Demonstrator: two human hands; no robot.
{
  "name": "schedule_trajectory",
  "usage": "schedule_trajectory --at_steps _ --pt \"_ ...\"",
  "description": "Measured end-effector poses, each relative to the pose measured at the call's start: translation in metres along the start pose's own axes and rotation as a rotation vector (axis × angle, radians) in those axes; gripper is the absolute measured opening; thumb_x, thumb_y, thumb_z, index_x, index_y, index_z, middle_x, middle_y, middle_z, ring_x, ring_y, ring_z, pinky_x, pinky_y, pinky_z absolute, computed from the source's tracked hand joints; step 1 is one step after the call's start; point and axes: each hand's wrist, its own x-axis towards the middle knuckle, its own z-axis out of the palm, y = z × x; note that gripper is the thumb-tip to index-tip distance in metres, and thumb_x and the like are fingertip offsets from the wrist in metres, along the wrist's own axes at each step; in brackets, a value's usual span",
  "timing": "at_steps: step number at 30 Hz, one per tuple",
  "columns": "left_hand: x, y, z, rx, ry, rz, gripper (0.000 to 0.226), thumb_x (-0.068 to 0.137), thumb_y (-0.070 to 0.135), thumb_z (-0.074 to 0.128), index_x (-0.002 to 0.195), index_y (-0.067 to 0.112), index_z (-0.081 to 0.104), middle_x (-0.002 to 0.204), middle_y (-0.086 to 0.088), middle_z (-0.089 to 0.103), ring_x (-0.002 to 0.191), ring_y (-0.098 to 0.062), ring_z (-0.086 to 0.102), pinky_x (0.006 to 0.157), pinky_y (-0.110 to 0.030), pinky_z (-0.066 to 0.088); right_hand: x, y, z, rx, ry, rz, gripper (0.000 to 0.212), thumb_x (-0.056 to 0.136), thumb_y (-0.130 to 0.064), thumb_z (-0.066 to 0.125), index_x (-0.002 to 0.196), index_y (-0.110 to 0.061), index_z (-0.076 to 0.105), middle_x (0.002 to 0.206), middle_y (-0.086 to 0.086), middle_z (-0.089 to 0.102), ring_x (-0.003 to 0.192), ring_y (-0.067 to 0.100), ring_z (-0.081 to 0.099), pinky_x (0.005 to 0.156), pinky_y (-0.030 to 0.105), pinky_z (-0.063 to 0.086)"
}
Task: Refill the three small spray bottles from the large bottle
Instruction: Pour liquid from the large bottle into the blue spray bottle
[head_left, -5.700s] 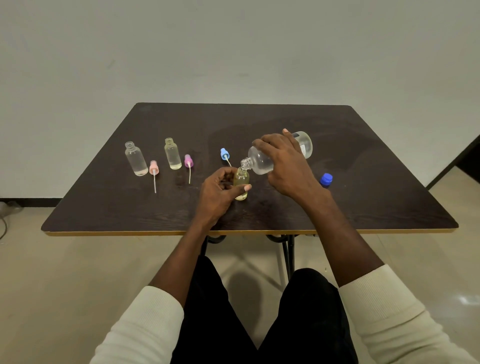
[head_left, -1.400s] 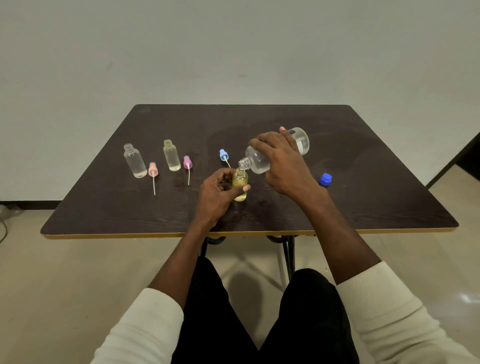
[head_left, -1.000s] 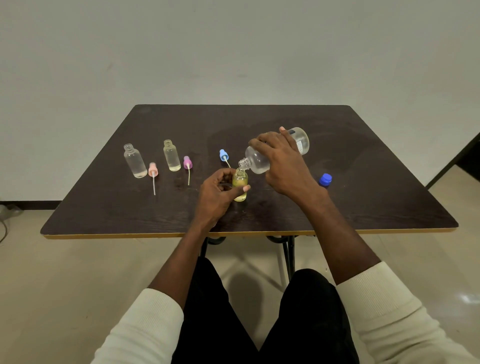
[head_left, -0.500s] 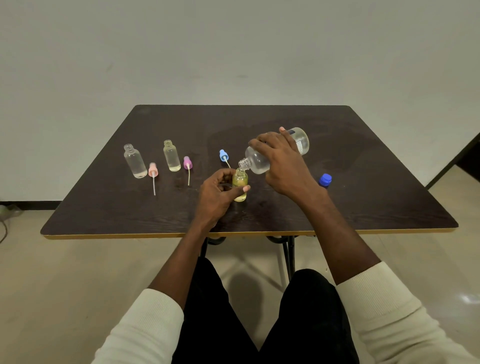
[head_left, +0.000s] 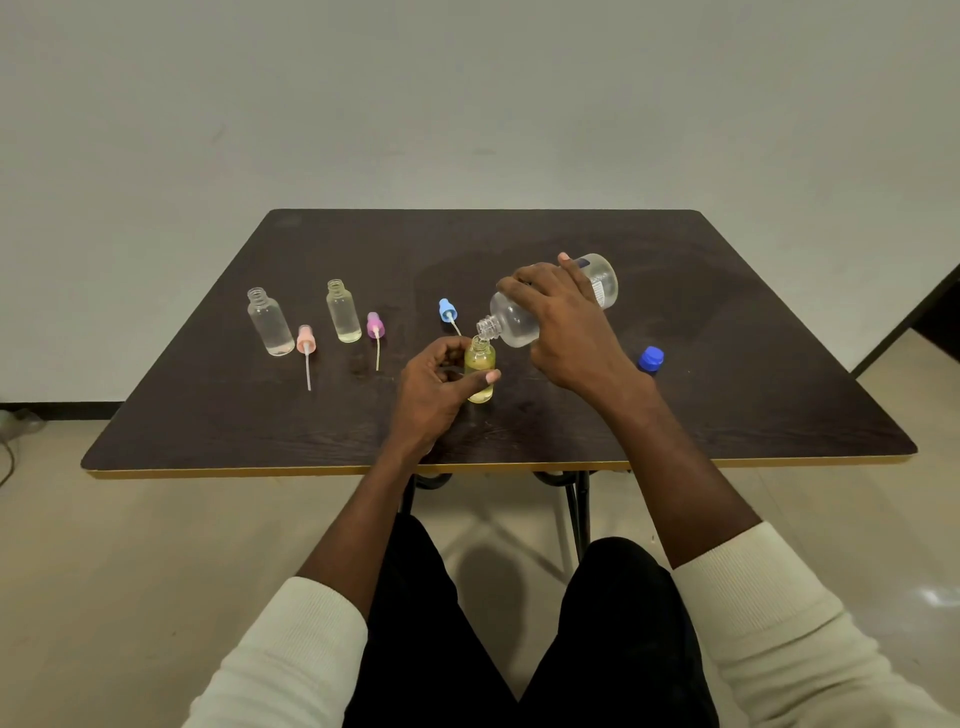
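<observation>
My right hand (head_left: 569, 332) grips the large clear bottle (head_left: 519, 322), tipped with its open neck right over the mouth of a small yellowish bottle (head_left: 479, 371). My left hand (head_left: 439, 387) holds that small bottle upright on the dark table (head_left: 727, 364). Two other small bottles stand open at the left: a clear bottle (head_left: 270, 322) and a pale yellowish bottle (head_left: 343, 318). Three spray tops lie loose: a pink spray top (head_left: 305, 345), a purple spray top (head_left: 375, 328) and a blue spray top (head_left: 447, 310).
The large bottle's blue cap (head_left: 651, 359) lies on the table to the right of my right hand. The table's yellow front edge (head_left: 260, 471) runs just above my knees. A white wall stands behind the table.
Both hands hold about the same pose. Since the earliest frame the large bottle's base has risen slightly, tipping it a little steeper over the small bottle.
</observation>
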Motion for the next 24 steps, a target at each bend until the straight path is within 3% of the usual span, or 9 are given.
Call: schedule_trajectory --at_steps 12,24 --pt "0.0009 -0.0029 -0.001 0.0 0.013 -0.011 0.038 0.075 0.016 0.089 0.108 0.017 0.071 0.101 -0.008 0.077 0.098 -0.036 0.072 0.089 -0.052 0.059 0.0007 0.0004 0.0011 -0.006 0.003 -0.009 0.067 0.066 0.004 0.068 0.13 -0.014 0.059 0.127 0.006 0.056 0.126 0.023 0.046 0.12 0.032 -0.002" --pt "0.0008 -0.001 -0.0016 0.015 0.008 -0.012 0.038 0.076 0.016 0.089 0.11 0.016 0.071 0.102 -0.006 0.077 0.098 -0.032 0.072 0.089 -0.047 0.061 0.0025 0.0001 0.0009 -0.013 0.009 -0.019 0.065 0.066 0.003 0.069 0.129 -0.013 0.06 0.125 0.006 0.057 0.124 0.024 0.048 0.121 0.034 0.002"
